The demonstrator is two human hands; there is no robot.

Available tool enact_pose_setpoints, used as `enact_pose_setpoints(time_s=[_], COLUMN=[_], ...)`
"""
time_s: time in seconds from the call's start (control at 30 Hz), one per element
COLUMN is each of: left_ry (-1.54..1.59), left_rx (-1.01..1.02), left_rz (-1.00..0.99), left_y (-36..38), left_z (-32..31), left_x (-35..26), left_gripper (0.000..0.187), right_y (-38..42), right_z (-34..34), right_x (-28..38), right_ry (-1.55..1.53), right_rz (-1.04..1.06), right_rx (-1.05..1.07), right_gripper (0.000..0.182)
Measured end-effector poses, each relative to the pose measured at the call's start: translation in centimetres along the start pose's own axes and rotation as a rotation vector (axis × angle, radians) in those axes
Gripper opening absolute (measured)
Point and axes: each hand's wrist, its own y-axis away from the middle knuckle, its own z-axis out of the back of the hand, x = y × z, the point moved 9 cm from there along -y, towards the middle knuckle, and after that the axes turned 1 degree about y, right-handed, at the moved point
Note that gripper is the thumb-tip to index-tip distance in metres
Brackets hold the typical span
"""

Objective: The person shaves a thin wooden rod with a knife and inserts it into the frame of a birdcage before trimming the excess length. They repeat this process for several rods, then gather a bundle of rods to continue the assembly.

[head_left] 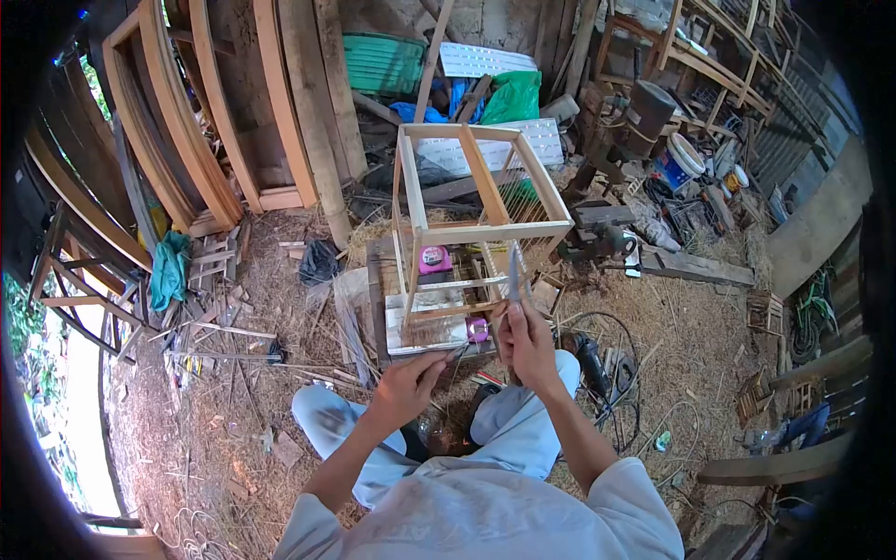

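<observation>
A knife with an upright blade (514, 273) is held in my right hand (527, 341), its fingers wrapped round the handle. My left hand (406, 385) is closed in a pinch near the low work board's front edge; a thin dark piece shows at its fingertips, too small to name. In front of both hands a wooden cage frame (495, 231) stands on the board, with thin sticks along its right side. Inside the frame lies a pink tape measure (434, 260). A purple roll (477, 329) sits between my hands.
Wooden door frames (182, 121) lean at the left. A dark power tool (592, 362) with a cord lies to the right of my knee. Beyond are a bench vise (611, 243) and a white bucket (679, 161). Shavings and offcuts cover the ground.
</observation>
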Motion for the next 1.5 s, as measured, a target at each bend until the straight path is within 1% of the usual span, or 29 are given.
enact_pose_setpoints(time_s=[0.07,0.13,0.27,0.33,0.4,0.47,0.5,0.53,0.6,0.63,0.67,0.73,0.77,0.8,0.87,0.9,0.93,1.0,1.07,1.13,1.17,1.27,1.3,1.33,1.37,1.4,1.43,1.47,1.5], left_ry=[0.165,0.176,0.250,0.255,0.262,0.210,0.210,0.228,0.242,0.219,0.199,0.142,0.077,0.072,-0.041,-0.036,-0.073,-0.119,-0.008,-0.038,-0.070,0.036,0.036,0.020,0.006,0.009,0.065,0.119,0.117], left_rx=[0.045,0.050,0.052,0.061,0.083,0.158,0.157,0.133,0.106,0.085,0.064,0.023,-0.026,-0.032,-0.084,-0.085,-0.108,-0.132,-0.126,-0.133,-0.138,-0.121,-0.119,-0.074,-0.028,-0.023,-0.016,-0.015,-0.013], left_rz=[0.032,0.028,0.036,0.015,0.002,0.155,0.159,0.093,0.027,-0.007,-0.042,-0.033,-0.033,-0.038,-0.088,-0.080,-0.088,-0.107,-0.118,-0.113,-0.118,-0.091,-0.087,-0.069,-0.050,-0.049,-0.035,-0.023,-0.020], left_y=[0.4,0.4,0.8,0.6,0.6,0.4,0.4,0.2,0.0,0.0,-0.1,-0.1,-0.5,-0.6,0.3,0.3,0.2,-0.1,0.4,0.2,0.1,0.1,0.1,-0.3,-0.4,-0.2,-0.4,-0.7,-0.5], left_z=[-0.3,-0.3,-0.7,-0.1,0.3,-0.7,-1.0,-0.9,-0.1,0.4,0.6,0.8,1.5,1.7,2.1,1.9,1.9,2.3,2.3,2.1,1.9,2.3,2.4,1.9,1.3,1.0,1.1,1.2,1.1], left_x=[0.6,0.4,2.5,1.1,0.3,1.3,1.7,2.0,1.7,1.0,0.4,0.8,1.1,0.9,0.0,0.3,0.6,0.5,0.3,0.4,0.3,0.8,0.6,0.3,0.2,0.4,1.1,1.6,1.6], left_gripper=[0.013,0.014,0.011,0.010,0.010,0.010,0.010,0.010,0.009,0.009,0.009,0.009,0.010,0.010,0.013,0.013,0.013,0.014,0.013,0.013,0.013,0.013,0.013,0.013,0.013,0.013,0.013,0.015,0.015], right_y=[-0.6,-0.7,0.1,0.3,0.0,1.7,1.4,1.2,0.0,-0.3,-0.2,1.4,1.9,1.4,-0.3,0.2,0.8,0.8,0.4,1.6,1.7,0.3,-0.5,-0.5,0.1,0.8,0.9,0.5,0.1], right_z=[0.7,0.7,1.2,0.9,1.7,-1.4,-2.4,-2.1,2.4,3.3,2.7,-2.2,-1.7,-1.4,1.7,-0.2,-0.5,-1.8,-1.4,-2.1,-2.0,-0.5,1.7,1.1,-1.0,-3.0,-3.2,-2.7,-1.0], right_x=[0.7,2.9,0.5,1.3,0.6,2.4,-0.3,-0.1,1.3,2.4,1.2,-0.5,0.5,2.1,2.9,3.3,2.7,1.2,1.5,3.8,4.0,2.0,1.0,-0.4,-1.7,-1.3,-0.5,1.0,2.3], right_ry=[-0.006,0.253,0.382,0.610,0.582,0.741,0.673,0.665,0.436,0.466,0.471,0.678,0.744,0.741,0.431,0.787,0.789,0.742,0.749,0.814,0.817,0.602,0.386,0.389,0.509,0.623,0.682,0.682,0.564], right_rz=[-0.007,0.194,0.237,0.239,0.202,0.551,0.247,0.250,0.209,0.096,0.096,0.415,0.536,0.545,0.163,0.375,0.370,0.239,0.298,0.552,0.551,0.182,0.069,0.068,0.163,0.257,0.274,0.284,0.200], right_rx=[-0.017,-0.031,-0.120,0.001,-0.024,0.080,0.225,0.224,-0.064,-0.120,-0.119,0.113,0.042,0.043,-0.111,-0.045,-0.041,0.072,0.061,-0.056,-0.052,0.004,-0.122,-0.120,-0.026,0.064,0.125,0.122,0.005], right_gripper=[0.028,0.031,0.035,0.037,0.038,0.032,0.033,0.033,0.029,0.032,0.032,0.031,0.029,0.029,0.028,0.024,0.024,0.017,0.014,0.021,0.021,0.027,0.028,0.028,0.030,0.032,0.030,0.030,0.028])
